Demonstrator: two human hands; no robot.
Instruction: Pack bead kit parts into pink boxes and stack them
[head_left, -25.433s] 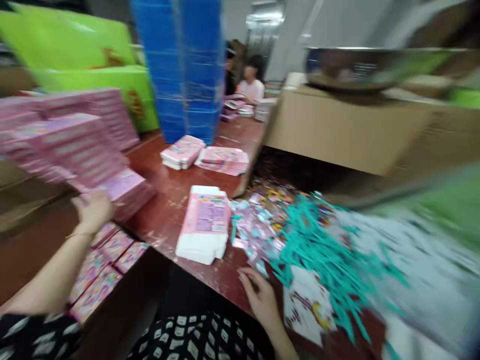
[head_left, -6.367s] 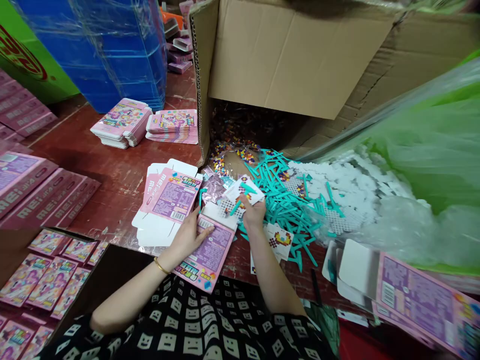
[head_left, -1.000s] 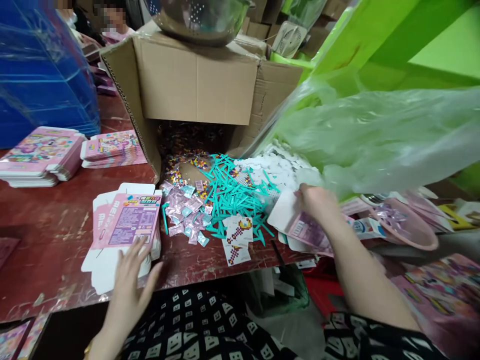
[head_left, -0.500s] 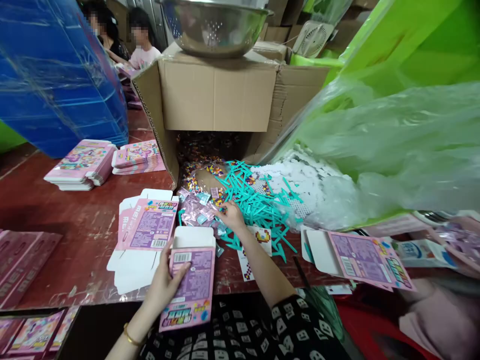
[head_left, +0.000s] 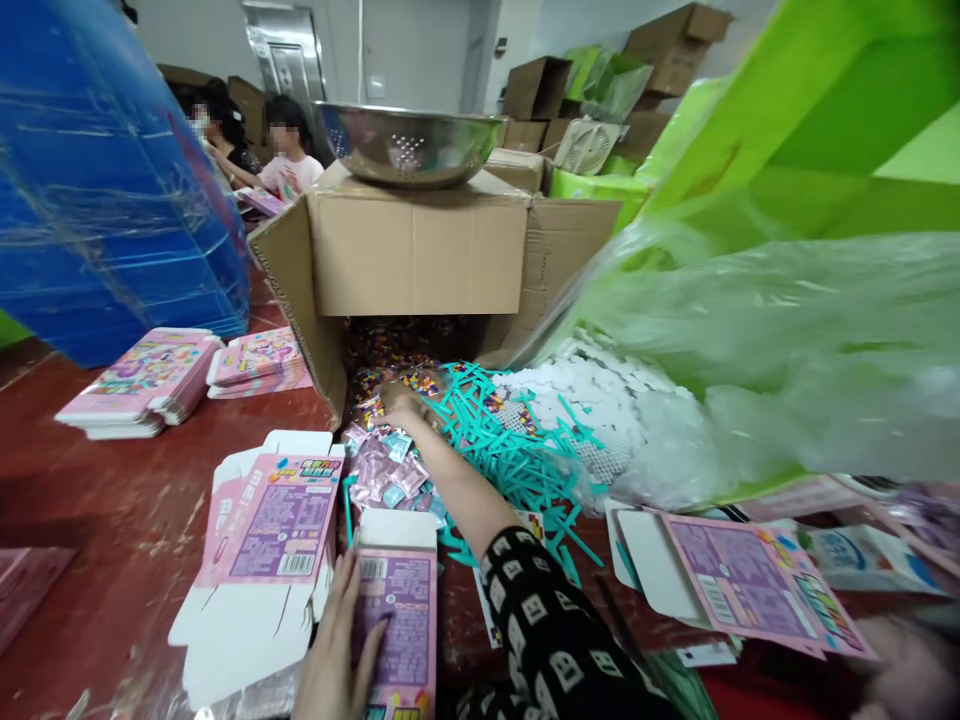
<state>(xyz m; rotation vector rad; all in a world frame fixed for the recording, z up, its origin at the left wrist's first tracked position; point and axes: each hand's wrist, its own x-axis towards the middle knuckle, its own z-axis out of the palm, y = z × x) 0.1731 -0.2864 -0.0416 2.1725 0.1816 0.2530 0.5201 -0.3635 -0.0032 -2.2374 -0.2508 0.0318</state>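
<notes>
My left hand [head_left: 341, 640] grips a pink and purple printed box [head_left: 405, 610] by its left edge, the thumb lying across the printed face. The white top flap of that box stands open, away from me. My right hand [head_left: 399, 406] reaches forward to the packets of multicoloured beads [head_left: 371, 385] at the mouth of the cardboard carton [head_left: 420, 255]. Its fingers are partly hidden and blurred, so a hold cannot be made out. Just below it lie small pink and blue sachets [head_left: 386, 468]. Beside my right forearm spreads a heap of turquoise plastic sticks [head_left: 502, 440].
Flat pink boxes [head_left: 281, 510] lie left of my left hand, with stacked boxes [head_left: 146, 375] beyond. White pegboards [head_left: 600, 400] spill from a clear plastic bag at right. A steel colander [head_left: 412, 145] sits on the carton. Two people [head_left: 289, 165] are at the far left.
My right hand has gone from the sachets forward to the bead packets. My left hand still grips the box, now lower in view. The view has tilted up.
</notes>
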